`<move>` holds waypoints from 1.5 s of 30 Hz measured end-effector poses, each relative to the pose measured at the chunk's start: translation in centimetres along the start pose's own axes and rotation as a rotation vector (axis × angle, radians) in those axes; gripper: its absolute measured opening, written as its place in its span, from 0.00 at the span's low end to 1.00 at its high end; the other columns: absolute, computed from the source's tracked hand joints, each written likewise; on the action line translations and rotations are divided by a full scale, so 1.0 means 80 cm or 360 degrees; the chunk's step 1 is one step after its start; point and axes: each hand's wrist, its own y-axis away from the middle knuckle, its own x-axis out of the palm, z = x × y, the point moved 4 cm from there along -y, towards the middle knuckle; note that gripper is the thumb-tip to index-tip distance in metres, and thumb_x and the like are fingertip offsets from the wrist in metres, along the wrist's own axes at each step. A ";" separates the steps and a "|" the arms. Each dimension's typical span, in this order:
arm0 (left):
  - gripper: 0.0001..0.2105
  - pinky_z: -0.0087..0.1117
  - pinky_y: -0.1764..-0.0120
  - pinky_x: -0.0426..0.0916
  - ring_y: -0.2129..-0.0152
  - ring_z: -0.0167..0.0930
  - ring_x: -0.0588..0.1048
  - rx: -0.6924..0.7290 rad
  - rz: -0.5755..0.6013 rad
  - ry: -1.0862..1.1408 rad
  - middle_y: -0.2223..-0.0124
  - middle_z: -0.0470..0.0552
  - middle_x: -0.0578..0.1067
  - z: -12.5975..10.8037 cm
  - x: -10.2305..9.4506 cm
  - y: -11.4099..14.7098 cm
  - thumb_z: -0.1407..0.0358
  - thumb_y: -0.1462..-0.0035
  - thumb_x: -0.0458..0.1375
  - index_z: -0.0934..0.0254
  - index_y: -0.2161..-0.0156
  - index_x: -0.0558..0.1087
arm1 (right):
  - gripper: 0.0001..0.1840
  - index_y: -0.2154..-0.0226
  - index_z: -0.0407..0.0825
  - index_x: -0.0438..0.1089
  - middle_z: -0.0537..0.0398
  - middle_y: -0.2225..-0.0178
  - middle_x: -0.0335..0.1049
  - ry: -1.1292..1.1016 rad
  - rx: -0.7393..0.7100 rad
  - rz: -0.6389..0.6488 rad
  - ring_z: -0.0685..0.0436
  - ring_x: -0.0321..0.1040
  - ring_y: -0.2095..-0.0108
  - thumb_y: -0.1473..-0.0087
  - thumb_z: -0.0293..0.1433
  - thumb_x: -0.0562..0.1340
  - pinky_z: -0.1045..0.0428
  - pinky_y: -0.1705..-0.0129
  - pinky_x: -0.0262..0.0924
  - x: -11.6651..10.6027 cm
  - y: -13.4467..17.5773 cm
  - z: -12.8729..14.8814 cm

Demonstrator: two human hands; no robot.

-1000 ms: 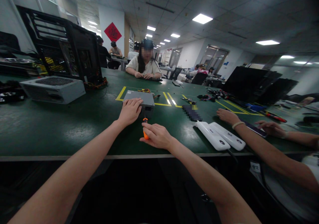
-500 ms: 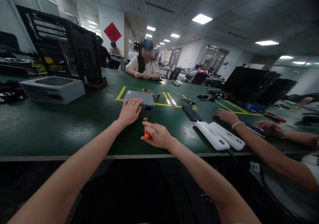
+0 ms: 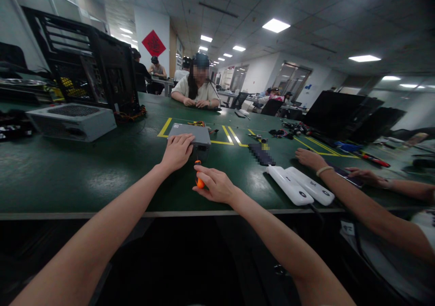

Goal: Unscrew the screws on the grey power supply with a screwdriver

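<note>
Screwdriver, gripped in right hand, points lengthwise forward at grey box; left hand lies unclenched atop it.

Green desk spans frame: grey metal box centre, black computer case upper left, white devices right of centre.
</note>
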 end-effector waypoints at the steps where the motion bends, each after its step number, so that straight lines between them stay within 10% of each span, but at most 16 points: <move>1: 0.17 0.41 0.47 0.53 0.47 0.36 0.64 0.0000 0.0000 0.0006 0.44 0.53 0.68 0.000 0.000 0.000 0.65 0.37 0.43 0.62 0.46 0.65 | 0.19 0.52 0.42 0.58 0.39 0.55 0.69 0.0002 -0.0007 0.0033 0.45 0.71 0.60 0.42 0.37 0.53 0.53 0.63 0.67 0.000 0.000 0.000; 45: 0.18 0.42 0.46 0.53 0.46 0.36 0.64 -0.0042 0.0028 0.0047 0.43 0.52 0.67 0.000 -0.001 0.000 0.65 0.38 0.43 0.60 0.45 0.64 | 0.18 0.50 0.46 0.61 0.39 0.52 0.67 0.0062 -0.0063 0.0199 0.45 0.70 0.60 0.41 0.35 0.54 0.52 0.62 0.66 0.004 0.004 0.001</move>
